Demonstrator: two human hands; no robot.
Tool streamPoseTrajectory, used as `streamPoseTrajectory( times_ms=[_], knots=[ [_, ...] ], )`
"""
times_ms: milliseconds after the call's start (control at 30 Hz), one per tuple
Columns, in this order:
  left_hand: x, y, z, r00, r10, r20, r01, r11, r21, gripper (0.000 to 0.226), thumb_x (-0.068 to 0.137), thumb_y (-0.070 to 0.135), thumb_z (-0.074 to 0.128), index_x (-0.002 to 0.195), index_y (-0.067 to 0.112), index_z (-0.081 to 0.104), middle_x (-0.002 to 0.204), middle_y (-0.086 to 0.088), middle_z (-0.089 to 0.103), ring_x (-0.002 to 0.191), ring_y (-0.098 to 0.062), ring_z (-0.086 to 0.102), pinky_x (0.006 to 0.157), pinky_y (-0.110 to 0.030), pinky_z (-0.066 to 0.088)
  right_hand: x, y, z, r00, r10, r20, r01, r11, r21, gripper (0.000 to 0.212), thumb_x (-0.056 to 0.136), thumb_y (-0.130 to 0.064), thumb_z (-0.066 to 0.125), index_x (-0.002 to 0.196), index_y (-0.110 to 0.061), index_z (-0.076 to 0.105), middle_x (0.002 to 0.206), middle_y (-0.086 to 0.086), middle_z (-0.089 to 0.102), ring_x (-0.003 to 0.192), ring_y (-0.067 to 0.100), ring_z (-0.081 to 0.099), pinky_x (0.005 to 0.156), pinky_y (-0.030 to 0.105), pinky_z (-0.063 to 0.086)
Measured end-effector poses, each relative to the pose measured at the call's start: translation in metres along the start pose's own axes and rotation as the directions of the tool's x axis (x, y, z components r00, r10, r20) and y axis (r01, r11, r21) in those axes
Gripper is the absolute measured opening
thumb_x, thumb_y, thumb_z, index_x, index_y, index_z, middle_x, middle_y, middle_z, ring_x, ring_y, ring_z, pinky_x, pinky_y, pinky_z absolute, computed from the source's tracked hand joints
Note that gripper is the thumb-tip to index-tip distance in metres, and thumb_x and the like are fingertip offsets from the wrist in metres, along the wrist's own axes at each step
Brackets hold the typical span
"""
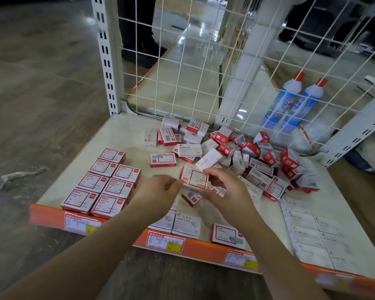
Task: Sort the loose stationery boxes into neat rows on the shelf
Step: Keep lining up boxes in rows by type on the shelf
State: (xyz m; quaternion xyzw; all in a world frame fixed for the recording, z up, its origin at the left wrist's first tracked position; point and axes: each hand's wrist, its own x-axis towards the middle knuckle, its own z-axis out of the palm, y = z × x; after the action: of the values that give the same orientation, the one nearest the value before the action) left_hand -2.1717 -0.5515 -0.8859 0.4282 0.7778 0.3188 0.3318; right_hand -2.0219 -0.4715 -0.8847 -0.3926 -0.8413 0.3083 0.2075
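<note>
Above shelf (126,135), right hand (227,189) pinching box (194,177)

On the shelf (126,131), I see ordered rows of boxes (104,182) at nine o'clock, a loose heap of boxes (243,152) from twelve to two, flat rows of staple boxes (310,234) at four. Behind the wire grid (182,61), two bottles (290,102) stand at one o'clock.
</note>
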Motion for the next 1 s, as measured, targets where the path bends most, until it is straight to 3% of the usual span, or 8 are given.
streamPoseTrajectory(
  times_ms=[167,233,367,533,767,867,1000],
  knots=[
    [-0.003,0.006,0.005,0.999,-0.045,-0.010,0.045,0.997,-0.059,0.025,0.097,0.030,0.044,0.109,0.018,0.062,0.074,0.008,0.059,0.052,-0.005,0.047,0.042,-0.014,0.036,-0.006,-0.001,-0.003,1.000,0.022,0.014,-0.023,1.000,0.008,0.042,0.084,-0.020,0.067,0.124,-0.022,0.053,0.110,-0.014,0.048,0.101,0.000,0.046,0.075,-0.001,0.038],
    [-0.005,0.008,0.005,0.998,-0.059,-0.003,0.059,0.996,-0.066,0.025,0.097,0.028,0.045,0.111,0.017,0.062,0.077,0.009,0.059,0.053,-0.004,0.047,0.039,-0.010,0.034,-0.008,0.000,-0.007,0.998,0.038,0.052,-0.039,0.999,0.021,0.043,0.083,-0.018,0.068,0.124,-0.023,0.053,0.110,-0.015,0.048,0.102,0.000,0.047,0.080,0.003,0.040],
    [-0.008,0.008,0.007,0.998,-0.048,0.035,0.048,0.999,-0.003,0.026,0.096,0.028,0.046,0.115,0.017,0.061,0.083,0.013,0.055,0.064,-0.002,0.053,0.049,-0.009,0.040,-0.005,0.001,-0.017,0.990,0.037,0.137,-0.038,0.999,0.002,0.037,0.090,-0.013,0.057,0.126,-0.023,0.055,0.110,-0.016,0.052,0.103,0.000,0.050,0.095,0.022,0.044],
    [-0.012,0.010,0.012,0.996,-0.016,0.084,0.006,0.994,0.112,0.023,0.096,0.029,0.046,0.111,0.021,0.062,0.082,0.013,0.054,0.063,-0.003,0.051,0.046,-0.007,0.038,0.003,-0.008,-0.021,0.970,0.031,0.242,-0.033,0.999,0.002,0.033,0.094,-0.019,0.052,0.126,-0.026,0.056,0.119,-0.011,0.058,0.103,0.001,0.054,0.082,0.009,0.041],
    [-0.016,0.013,0.015,0.993,0.020,0.118,-0.036,0.989,0.142,0.023,0.097,0.029,0.044,0.111,0.023,0.061,0.085,0.012,0.057,0.062,-0.004,0.053,0.045,-0.006,0.037,0.005,-0.014,-0.021,0.942,0.086,0.325,-0.085,0.996,-0.016,0.027,0.092,-0.018,0.056,0.117,-0.022,0.062,0.112,-0.006,0.064,0.101,0.006,0.060,0.087,0.023,0.049],
    [-0.017,0.013,0.014,0.993,0.007,0.115,-0.013,0.998,0.054,0.026,0.096,0.026,0.047,0.118,0.020,0.059,0.089,0.009,0.059,0.068,-0.005,0.056,0.052,-0.008,0.044,0.003,-0.013,-0.019,0.947,0.108,0.304,-0.120,0.993,0.021,0.026,0.091,-0.015,0.058,0.116,-0.020,0.063,0.107,-0.006,0.065,0.098,0.006,0.061,0.087,0.023,0.050],
    [-0.021,0.014,0.014,0.993,-0.015,0.117,0.021,0.998,-0.053,0.040,0.094,0.026,0.051,0.133,0.013,0.046,0.120,-0.002,0.060,0.091,-0.011,0.055,0.080,-0.023,0.051,0.002,-0.013,-0.022,0.983,0.162,0.089,-0.172,0.979,0.113,0.024,0.090,-0.014,0.057,0.113,-0.019,0.064,0.099,-0.009,0.061,0.092,0.004,0.058,0.071,0.010,0.045]
  ],
)
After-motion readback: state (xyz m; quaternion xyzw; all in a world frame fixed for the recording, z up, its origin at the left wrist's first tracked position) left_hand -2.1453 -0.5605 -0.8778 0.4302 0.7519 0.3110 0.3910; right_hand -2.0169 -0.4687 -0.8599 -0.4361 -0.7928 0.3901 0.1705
